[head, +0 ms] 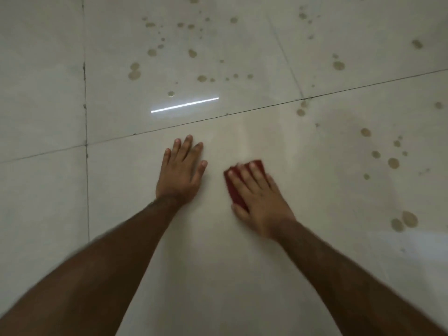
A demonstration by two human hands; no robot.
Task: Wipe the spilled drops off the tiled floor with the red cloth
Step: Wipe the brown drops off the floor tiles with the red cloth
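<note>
My right hand point(259, 197) lies flat with straight fingers on the red cloth point(233, 187), pressing it against the pale tiled floor point(218, 263). Only the cloth's left edge and far corner show from under the hand. My left hand point(181, 170) rests flat on the tile beside it, fingers spread, holding nothing. Brownish spilled drops point(392, 163) dot the floor to the right of the cloth, and several more drops point(192, 53) are scattered across the far tile beyond a grout line.
Dark grout lines point(86, 141) cross the floor at the left and run diagonally ahead of the hands. A bright streak of reflected light point(184, 105) lies on the far tile. A larger pair of drops point(404, 220) sits near the right edge.
</note>
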